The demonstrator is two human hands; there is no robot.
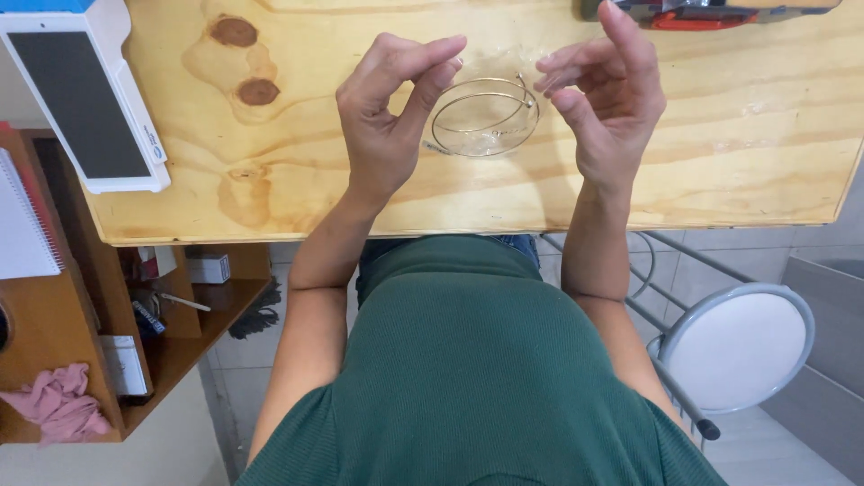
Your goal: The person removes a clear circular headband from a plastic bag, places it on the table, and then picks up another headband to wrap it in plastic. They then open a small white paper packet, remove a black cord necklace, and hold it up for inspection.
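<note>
A thin golden wire hoop [468,97], doubled into two loops, hovers just over the light wooden tabletop [738,144], with something clear and glassy under it. The bent fingertips of my right hand [605,99] pinch the hoop's right end. My left hand [387,112] is raised at the hoop's left side. Its thumb and forefinger curl toward each other and the thumb overlaps the hoop's left edge. Whether that hand grips the wire is unclear.
A white device with a dark screen [85,103] lies at the table's left corner. A red and grey tool [706,13] sits at the far edge. A round white stool [738,346] stands to the right. At the left, a wooden shelf [180,346] holds a pink cloth [54,405].
</note>
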